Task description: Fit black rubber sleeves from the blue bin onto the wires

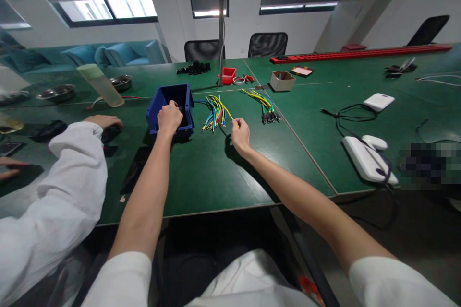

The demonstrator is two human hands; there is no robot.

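Note:
My left hand [170, 118] reaches over the near side of a blue plastic bin [154, 105]. Its fingers are curled closed, and whatever they may hold inside the bin is hidden. Between my right thumb and fingers a yellow wire [226, 110] is pinched; my right hand [240, 134] is just above the green table. Left of that hand lies a bundle of yellow, blue, green and red wires [215, 114] with ring terminals at their near ends. A second bundle of wires [266, 105], with black sleeves near its terminals, rests farther right.
A co-worker's white sleeve [77, 168] and hand are close on my left. Beyond the wires stand a red bin [228, 76] and a small cardboard box [282, 81]. White devices [367, 158] with black cables lie at the right. A pole [221, 24] rises at the table's middle.

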